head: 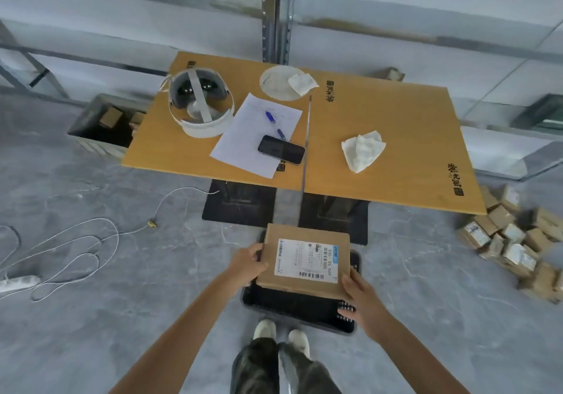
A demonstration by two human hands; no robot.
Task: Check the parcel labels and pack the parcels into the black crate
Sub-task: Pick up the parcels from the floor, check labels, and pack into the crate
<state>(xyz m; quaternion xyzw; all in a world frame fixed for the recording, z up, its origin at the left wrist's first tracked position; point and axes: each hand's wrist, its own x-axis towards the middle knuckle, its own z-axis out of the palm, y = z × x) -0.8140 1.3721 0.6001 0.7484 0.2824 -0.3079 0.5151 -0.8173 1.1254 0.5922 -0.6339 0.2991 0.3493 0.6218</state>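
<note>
A flat brown cardboard parcel (304,238) with a white printed label (307,260) facing up is held level in both hands. My left hand (248,264) grips its left edge and my right hand (364,300) grips its near right corner. Directly beneath it, on the grey floor in front of my feet, sits the black crate (298,311); the parcel covers most of its far half. What lies inside the crate is dark and hard to tell.
A wooden table (380,137) stands ahead with a white headset (199,105), paper sheet, pen, phone (281,149) and crumpled tissues. A heap of small parcels (515,241) lies on the floor at right. A grey bin (103,122) with boxes stands at left, near loose white cable (76,241).
</note>
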